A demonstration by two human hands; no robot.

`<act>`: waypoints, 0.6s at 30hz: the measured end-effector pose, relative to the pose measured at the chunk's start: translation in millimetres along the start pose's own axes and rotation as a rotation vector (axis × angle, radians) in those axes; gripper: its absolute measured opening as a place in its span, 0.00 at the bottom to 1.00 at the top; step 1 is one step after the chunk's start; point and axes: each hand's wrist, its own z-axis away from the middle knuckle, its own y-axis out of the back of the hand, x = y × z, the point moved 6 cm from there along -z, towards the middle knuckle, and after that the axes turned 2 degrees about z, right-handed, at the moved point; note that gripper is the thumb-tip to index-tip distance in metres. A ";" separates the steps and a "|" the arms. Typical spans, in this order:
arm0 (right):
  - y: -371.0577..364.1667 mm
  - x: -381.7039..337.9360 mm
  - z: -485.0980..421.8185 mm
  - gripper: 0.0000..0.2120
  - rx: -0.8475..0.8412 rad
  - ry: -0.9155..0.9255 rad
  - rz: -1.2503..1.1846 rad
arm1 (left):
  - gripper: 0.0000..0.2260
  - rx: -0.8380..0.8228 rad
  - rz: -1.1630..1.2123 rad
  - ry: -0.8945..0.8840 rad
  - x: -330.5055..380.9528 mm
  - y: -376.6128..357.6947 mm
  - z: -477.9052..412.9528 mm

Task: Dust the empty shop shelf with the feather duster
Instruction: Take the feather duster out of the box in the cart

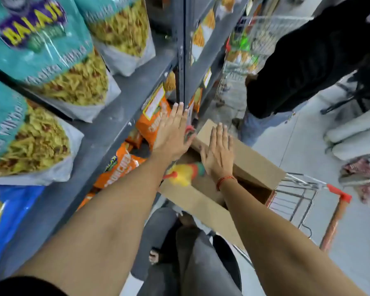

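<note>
Your left hand [173, 133] and right hand [217, 152]: flat, fingers spread, gripping nothing. Feather duster [185, 173] lies in cardboard box [252, 165] beneath your palms, at 6 o'clock from shelf upright [181, 50].

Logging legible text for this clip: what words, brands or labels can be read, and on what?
"BALAJI": top teal snack bag.
"Mitha", partly cut off: lower teal snack bag.
Orange snack packs: lettering too blurred to read.
Yellow-edged shelf price tag: print too small to read.
Cardboard box: no text visible.
</note>
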 end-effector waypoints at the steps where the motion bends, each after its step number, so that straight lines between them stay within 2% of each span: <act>1: -14.8 2.2 3.5 0.31 -0.049 -0.054 -0.018 | 0.34 -0.041 -0.011 0.031 0.7 -15.0 2.6; 5: -67.1 10.9 28.4 0.31 -0.170 -0.134 -0.059 | 0.34 -0.162 -0.134 0.018 6.2 -79.7 25.5; 11: -126.1 8.6 50.9 0.31 -0.300 -0.153 -0.076 | 0.25 -0.463 -0.113 0.072 -5.3 -165.1 50.1; 18: -168.2 -9.1 78.2 0.29 -0.380 -0.078 -0.098 | 0.23 -0.651 -0.186 0.095 -24.1 -225.9 63.8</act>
